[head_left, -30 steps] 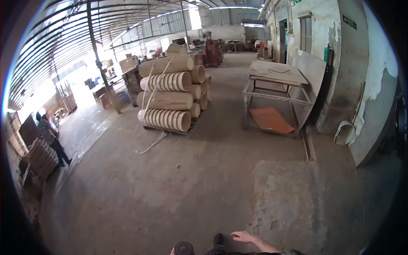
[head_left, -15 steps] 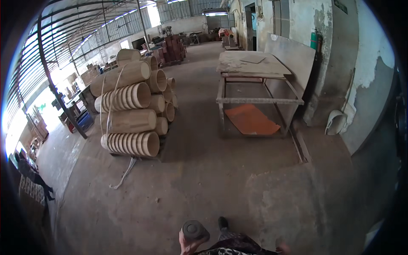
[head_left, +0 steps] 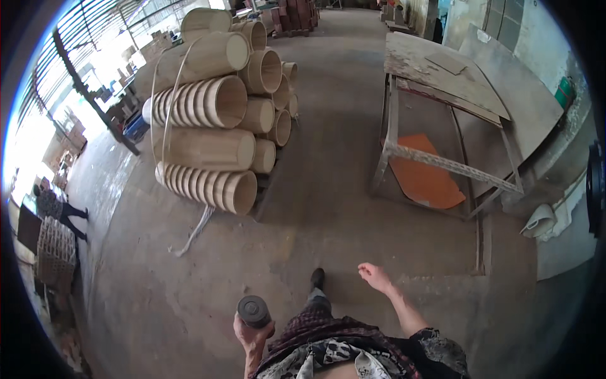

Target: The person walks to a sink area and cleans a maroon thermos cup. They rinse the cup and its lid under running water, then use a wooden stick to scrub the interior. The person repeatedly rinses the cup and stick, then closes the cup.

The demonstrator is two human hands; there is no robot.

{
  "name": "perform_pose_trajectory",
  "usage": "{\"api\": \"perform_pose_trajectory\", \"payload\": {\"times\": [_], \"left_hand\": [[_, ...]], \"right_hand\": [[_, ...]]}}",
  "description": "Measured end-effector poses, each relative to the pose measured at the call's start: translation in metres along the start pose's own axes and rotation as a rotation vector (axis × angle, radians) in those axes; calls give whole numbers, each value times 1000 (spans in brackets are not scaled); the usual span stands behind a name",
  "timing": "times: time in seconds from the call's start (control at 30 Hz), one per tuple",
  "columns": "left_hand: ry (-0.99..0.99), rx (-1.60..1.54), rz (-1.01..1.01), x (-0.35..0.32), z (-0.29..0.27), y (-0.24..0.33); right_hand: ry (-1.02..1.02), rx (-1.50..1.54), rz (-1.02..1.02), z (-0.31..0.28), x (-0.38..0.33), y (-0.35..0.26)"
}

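L hand (head_left: 251, 331) w/ dark cylinder (head_left: 254, 311), tube stack (head_left: 214, 120) ahead, prob. wooden

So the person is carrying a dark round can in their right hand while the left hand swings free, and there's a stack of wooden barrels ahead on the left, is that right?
Not quite: the hands are swapped. In the head view the dark round can sits in the left hand, and the right hand swings free with nothing in it. The stack of wooden barrels is indeed ahead on the left.
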State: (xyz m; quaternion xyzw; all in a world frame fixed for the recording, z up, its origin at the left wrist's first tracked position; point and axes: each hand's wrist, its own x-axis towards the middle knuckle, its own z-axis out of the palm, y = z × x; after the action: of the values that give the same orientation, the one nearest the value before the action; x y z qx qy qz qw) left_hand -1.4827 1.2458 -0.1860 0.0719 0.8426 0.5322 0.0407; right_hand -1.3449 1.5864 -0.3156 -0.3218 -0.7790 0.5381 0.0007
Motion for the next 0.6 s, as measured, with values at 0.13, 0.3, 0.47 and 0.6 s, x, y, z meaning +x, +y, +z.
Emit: {"api": "perform_pose_trajectory", "payload": {"times": [0.13,0.3,0.47,0.6], "left_hand": [[-79,104,147,125,69,15],[-384,133,368,281,196,120],[-610,-71,186,395,337,162],[-650,-131,-19,484,424,198]], "right_hand": [[-22,-189,-40,-30,75,5],[180,124,175,-107,132,-6],[491,340,187,-160,237,-1],[527,83,-57,-260,376,-99]]}}
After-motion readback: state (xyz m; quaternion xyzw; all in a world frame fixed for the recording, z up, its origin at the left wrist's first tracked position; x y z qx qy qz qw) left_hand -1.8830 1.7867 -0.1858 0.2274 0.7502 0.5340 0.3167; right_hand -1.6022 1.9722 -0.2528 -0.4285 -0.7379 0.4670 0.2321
